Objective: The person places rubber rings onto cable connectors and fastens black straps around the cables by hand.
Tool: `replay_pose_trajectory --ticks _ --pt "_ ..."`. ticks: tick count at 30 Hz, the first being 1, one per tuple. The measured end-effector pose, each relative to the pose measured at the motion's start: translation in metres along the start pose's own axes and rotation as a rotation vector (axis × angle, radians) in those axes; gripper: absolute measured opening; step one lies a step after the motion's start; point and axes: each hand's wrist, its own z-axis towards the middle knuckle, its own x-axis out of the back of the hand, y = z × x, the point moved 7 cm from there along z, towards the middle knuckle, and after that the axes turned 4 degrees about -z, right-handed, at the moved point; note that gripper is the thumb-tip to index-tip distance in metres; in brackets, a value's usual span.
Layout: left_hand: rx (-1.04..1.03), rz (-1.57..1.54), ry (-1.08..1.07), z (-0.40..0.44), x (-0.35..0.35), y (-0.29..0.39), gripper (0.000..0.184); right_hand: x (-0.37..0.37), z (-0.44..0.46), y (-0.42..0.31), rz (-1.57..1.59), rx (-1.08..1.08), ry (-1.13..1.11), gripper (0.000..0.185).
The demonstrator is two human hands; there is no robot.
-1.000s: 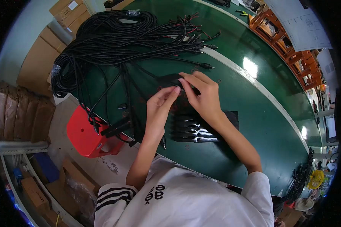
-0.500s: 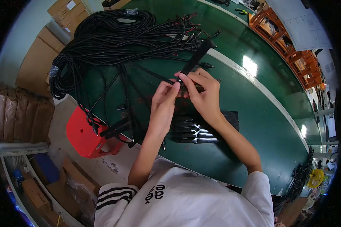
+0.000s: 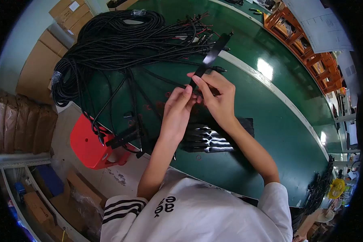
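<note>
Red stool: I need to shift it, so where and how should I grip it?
Grip the stool by its outer seat rim, coming from the side away from the green table: that edge looks exposed, while cables hang over the opposite side.

A worker's bare arms reach forward from short white sleeves, elbows bent and wrists drawn close together in front of the chest. The left hand [image 3: 178,105] is raised, its thumb extended upward and fingers curled behind. The right hand [image 3: 218,93] angles inward, thumb and index finger pinched together, the other fingers bent. The fingertips of the two hands nearly meet, the right set slightly higher than the left.
</note>
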Motion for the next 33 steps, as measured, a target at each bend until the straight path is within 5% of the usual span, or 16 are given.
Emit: replay_pose_trajectory --ticks 7,9,13,24,30,33 --pt "-0.023 0.019 0.095 0.002 0.017 0.001 0.01 -0.002 0.002 0.017 0.054 -0.118 -0.069 0.015" --pt "-0.024 0.041 0.068 0.004 0.018 0.001 0.01 -0.011 0.001 0.033 0.25 -0.424 -0.216 0.019" --pt "-0.039 0.086 0.104 0.004 0.017 -0.002 0.01 -0.011 -0.007 0.044 0.384 -0.705 -0.336 0.02" --pt "-0.069 0.134 0.085 -0.001 0.024 -0.001 0.019 -0.015 -0.012 0.053 0.554 -0.862 -0.483 0.017" --pt "-0.076 0.177 0.004 0.003 0.027 -0.001 0.025 -0.02 -0.016 0.044 0.617 -0.924 -0.496 0.03" --pt "-0.118 0.158 -0.001 -0.002 0.019 0.003 0.027 -0.02 -0.013 0.058 0.549 -0.819 -0.392 0.076"
